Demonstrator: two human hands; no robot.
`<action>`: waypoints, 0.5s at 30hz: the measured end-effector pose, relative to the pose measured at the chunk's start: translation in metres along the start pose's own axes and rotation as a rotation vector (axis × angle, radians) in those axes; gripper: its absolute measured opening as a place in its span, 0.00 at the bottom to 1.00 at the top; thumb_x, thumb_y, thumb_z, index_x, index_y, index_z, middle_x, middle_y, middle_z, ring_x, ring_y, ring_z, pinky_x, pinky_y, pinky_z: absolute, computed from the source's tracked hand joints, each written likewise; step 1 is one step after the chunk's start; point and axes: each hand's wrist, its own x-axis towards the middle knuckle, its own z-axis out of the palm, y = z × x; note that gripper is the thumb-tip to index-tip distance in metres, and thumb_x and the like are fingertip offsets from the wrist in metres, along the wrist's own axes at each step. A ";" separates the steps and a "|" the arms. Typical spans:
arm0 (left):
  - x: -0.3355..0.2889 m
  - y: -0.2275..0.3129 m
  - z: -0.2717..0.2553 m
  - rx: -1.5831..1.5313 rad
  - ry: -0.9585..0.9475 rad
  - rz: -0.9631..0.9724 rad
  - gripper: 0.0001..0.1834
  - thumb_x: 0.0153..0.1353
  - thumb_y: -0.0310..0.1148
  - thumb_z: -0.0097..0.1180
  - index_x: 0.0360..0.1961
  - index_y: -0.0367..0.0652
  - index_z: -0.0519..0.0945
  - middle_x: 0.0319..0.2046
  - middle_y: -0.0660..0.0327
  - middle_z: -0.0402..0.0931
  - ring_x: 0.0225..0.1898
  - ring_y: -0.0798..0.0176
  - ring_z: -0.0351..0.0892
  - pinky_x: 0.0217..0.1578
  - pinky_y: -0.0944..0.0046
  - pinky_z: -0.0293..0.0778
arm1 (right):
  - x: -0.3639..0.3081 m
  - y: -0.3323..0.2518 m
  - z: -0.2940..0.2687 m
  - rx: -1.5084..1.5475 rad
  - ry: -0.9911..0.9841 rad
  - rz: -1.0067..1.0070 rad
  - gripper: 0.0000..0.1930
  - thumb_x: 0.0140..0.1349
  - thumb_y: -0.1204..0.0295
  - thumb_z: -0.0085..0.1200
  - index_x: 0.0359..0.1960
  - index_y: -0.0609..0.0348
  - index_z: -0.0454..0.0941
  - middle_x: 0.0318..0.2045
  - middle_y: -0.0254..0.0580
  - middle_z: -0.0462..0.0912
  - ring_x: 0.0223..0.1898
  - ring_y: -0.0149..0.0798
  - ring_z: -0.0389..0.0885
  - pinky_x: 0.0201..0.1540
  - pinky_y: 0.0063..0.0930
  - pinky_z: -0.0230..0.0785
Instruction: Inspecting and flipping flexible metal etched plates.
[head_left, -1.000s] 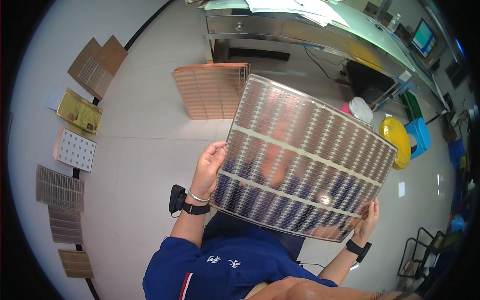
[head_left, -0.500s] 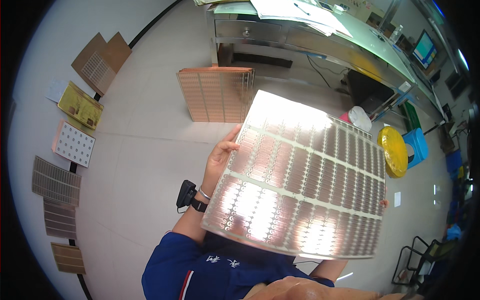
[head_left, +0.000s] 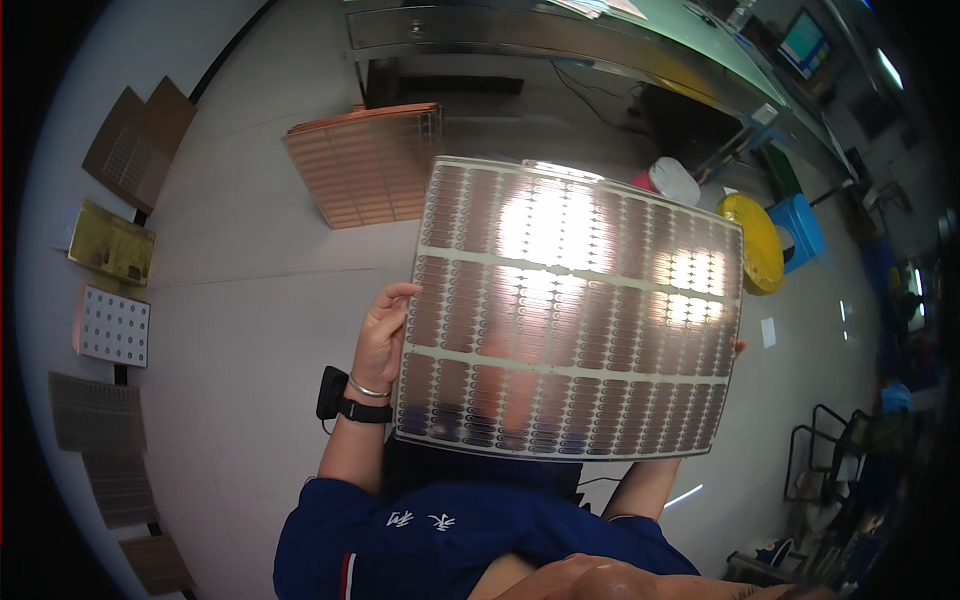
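Left hand (head_left: 385, 330) grips the left edge of a large thin panel (head_left: 570, 310), thumb curled over the front face, fingers behind it. Wrist carries a thin bracelet and a dark watch (head_left: 362, 410). Right hand (head_left: 739, 348) almost wholly hidden behind the panel's right edge; only a sliver of fingertip shows there, so its grip cannot be told for sure, though the forearm rises to that edge from below.

Panel held up in front of the person, above the floor, tilted slightly, face toward the camera. Translucent, pale frame, three bands of small copper-coloured oblong patterns in close rows. Bright glare patches on the upper middle and right.

Below: blue sleeves (head_left: 400, 540) of the person's top.

Beyond, on the pale floor (head_left: 250, 300): a stack of copper-coloured sheets (head_left: 365, 165) just past the panel's upper left corner. Along the far left, a line of separate boards, well apart from the hands: brown (head_left: 135, 140), yellow-gold (head_left: 110, 243), white with dots (head_left: 112, 325), then darker gridded ones (head_left: 100, 430).

Upper right: metal worktop (head_left: 600, 45), a yellow round object (head_left: 758, 240) beside a blue bin (head_left: 802, 228).
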 end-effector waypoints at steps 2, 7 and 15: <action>0.006 0.000 0.005 -0.013 0.069 -0.043 0.15 0.64 0.24 0.38 0.52 0.38 0.66 0.45 0.55 0.73 0.44 0.67 0.75 0.46 0.70 0.73 | -0.005 -0.009 0.003 -0.011 0.010 -0.020 0.23 0.62 0.58 0.42 0.54 0.59 0.64 0.49 0.45 0.72 0.49 0.37 0.75 0.45 0.25 0.77; 0.001 0.005 0.005 -0.031 0.100 -0.041 0.21 0.65 0.27 0.38 0.60 0.39 0.57 0.46 0.55 0.72 0.45 0.67 0.74 0.46 0.68 0.73 | -0.007 0.001 0.016 -0.085 0.193 -0.089 0.23 0.64 0.58 0.37 0.54 0.62 0.64 0.49 0.45 0.72 0.46 0.37 0.76 0.41 0.16 0.77; -0.027 0.000 -0.042 -0.036 0.150 -0.304 0.14 0.63 0.36 0.46 0.41 0.35 0.73 0.37 0.57 0.77 0.38 0.66 0.78 0.38 0.69 0.77 | -0.009 0.035 0.014 -0.219 -0.146 0.126 0.26 0.65 0.55 0.36 0.57 0.62 0.60 0.53 0.50 0.68 0.50 0.40 0.73 0.49 0.34 0.73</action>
